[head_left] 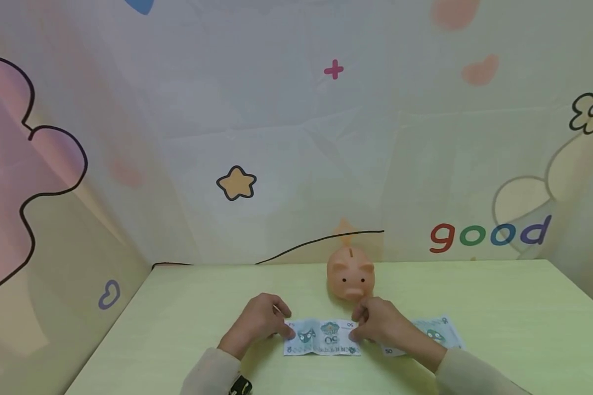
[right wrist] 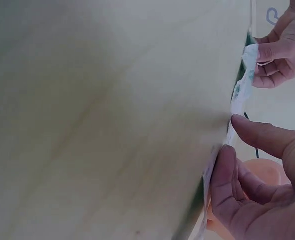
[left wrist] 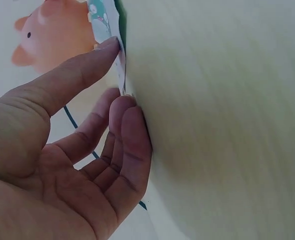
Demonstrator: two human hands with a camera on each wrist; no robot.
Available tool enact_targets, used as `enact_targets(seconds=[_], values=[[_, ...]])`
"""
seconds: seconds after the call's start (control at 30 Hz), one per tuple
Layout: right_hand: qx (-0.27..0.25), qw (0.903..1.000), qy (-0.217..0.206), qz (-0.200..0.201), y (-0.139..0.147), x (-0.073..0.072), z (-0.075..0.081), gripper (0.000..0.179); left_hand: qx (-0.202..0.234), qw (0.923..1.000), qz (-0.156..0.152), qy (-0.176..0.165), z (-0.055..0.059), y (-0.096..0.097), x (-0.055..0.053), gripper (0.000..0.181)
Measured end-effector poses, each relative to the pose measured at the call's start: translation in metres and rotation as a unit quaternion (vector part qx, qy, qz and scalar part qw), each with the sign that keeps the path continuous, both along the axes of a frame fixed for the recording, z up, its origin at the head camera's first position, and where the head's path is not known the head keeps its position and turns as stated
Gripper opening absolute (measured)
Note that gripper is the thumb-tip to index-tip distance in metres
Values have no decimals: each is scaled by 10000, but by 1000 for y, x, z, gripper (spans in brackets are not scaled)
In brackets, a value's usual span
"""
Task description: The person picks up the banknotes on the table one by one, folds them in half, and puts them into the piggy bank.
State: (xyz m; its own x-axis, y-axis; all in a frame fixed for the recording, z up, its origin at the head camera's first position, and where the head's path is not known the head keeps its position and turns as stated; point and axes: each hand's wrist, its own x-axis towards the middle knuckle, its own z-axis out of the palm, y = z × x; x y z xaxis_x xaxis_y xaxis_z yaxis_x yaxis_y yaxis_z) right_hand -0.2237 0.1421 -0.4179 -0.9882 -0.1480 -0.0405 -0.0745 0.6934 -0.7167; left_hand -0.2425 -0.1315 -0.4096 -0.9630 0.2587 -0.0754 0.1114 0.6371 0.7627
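Note:
A pale green-and-white paper note (head_left: 321,337) printed with "50" and a cartoon face spreads across the table in front of me, with a crease down its middle. At its left end, my left hand (head_left: 263,318) pinches the edge between thumb and fingers. My right hand (head_left: 379,325) pinches the opposite end. The left wrist view shows the left thumb (left wrist: 95,62) pressed on the paper, fingers bent beneath it. Partly hidden under my right forearm lies a second similar note (head_left: 436,333). Just beyond the hands stands an orange piggy bank (head_left: 351,274), slot on top, snout facing me.
The pale yellow-green table (head_left: 178,307) ends at a printed cloth backdrop (head_left: 286,148) behind the piggy bank. Cloth also rises along the left and right sides. A dark band (head_left: 240,385) shows by my left sleeve.

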Motion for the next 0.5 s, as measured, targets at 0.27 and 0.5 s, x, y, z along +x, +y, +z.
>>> enact_targets(seconds=[0.27, 0.5], values=[[130, 9999, 90, 63, -2, 2, 4, 33, -158, 9999, -29, 34, -3, 0, -1, 27], [160, 9996, 131, 202, -2, 4, 4, 32, -254, 9996, -96, -42, -4, 1, -3, 31]])
